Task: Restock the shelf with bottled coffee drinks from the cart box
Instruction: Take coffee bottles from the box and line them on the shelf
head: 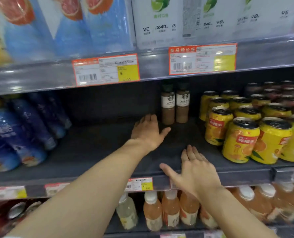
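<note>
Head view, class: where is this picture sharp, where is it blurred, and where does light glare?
Head view: the two coffee bottles and yellow cans read fairly sharp; the blue bottles and frame edges smear; glare streaks the upper shelf rail; wide-angle bending tilts the shelves.

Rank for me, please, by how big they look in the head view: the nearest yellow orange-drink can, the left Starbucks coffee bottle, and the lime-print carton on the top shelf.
1. Lime-print carton, largest, though cut off by the frame's top.
2. Nearest yellow orange-drink can.
3. Left Starbucks coffee bottle, narrower than the can and about as tall; it stands further back on the shelf, so its true size may differ.
</note>
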The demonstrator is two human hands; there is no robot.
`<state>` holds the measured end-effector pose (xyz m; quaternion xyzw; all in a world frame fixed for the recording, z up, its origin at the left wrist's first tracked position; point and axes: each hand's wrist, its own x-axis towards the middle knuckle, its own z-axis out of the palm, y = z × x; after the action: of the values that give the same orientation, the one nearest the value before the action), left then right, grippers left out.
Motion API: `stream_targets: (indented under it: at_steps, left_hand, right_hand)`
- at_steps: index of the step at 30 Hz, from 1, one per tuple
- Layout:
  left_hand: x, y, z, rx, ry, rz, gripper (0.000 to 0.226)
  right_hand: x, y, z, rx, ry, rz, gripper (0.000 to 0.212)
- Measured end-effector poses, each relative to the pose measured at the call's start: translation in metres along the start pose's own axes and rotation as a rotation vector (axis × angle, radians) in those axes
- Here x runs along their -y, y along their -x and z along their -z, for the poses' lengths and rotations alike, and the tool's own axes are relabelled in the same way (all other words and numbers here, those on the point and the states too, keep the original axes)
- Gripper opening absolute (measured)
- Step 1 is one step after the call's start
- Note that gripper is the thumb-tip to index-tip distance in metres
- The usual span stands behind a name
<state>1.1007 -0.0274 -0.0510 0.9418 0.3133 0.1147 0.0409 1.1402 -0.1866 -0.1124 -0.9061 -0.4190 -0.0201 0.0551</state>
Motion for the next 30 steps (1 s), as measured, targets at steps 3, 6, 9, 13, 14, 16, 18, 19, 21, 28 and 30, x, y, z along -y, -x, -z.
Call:
stream_targets:
  at_steps: [3,6,9,13,14,16,18,19,21,28,30]
  left_hand:
    - [0.008,0.035,0.011,0.038,-0.163,-0.078,0.076]
    - [0.017,0.076,0.022,-0.021,-0.257,-0.118,0.075]
    - [0.017,0.131,0.025,-0.015,-0.235,-0.084,0.076]
    - [-0.002,0.215,0.006,-0.005,-0.245,-0.040,0.073]
    - [-0.009,0.235,-0.001,0.008,-0.269,-0.037,0.072]
    - [-0.026,0.272,-0.019,0.046,-0.294,-0.035,0.071]
    - [-0.048,0.301,-0.037,0.117,-0.249,-0.017,0.070]
    - [-0.060,0.313,-0.045,0.153,-0.215,-0.006,0.070]
    - [-0.085,0.330,-0.063,0.189,-0.162,0.002,0.070]
    - [-0.145,0.365,-0.121,0.300,-0.117,0.007,0.071]
    - [-0.161,0.366,-0.139,0.343,-0.121,-0.007,0.071]
  right_hand:
    - [0.006,0.009,0.008,0.054,0.013,0.051,0.128]
    - [0.015,0.031,0.015,0.054,-0.024,0.122,0.108]
    - [0.019,0.066,0.017,0.061,-0.091,0.190,0.098]
    - [0.009,0.130,0.000,0.035,-0.136,0.257,0.091]
    - [0.004,0.148,-0.006,0.043,-0.116,0.277,0.093]
    - [-0.010,0.181,-0.016,0.082,-0.089,0.295,0.101]
    - [-0.028,0.210,-0.023,0.162,-0.071,0.292,0.099]
    - [-0.039,0.222,-0.026,0.199,-0.057,0.292,0.096]
    - [-0.063,0.244,-0.034,0.241,-0.048,0.280,0.096]
    - [-0.144,0.313,-0.097,0.521,-0.144,0.091,0.095]
    - [-0.169,0.326,-0.117,0.588,-0.183,0.018,0.093]
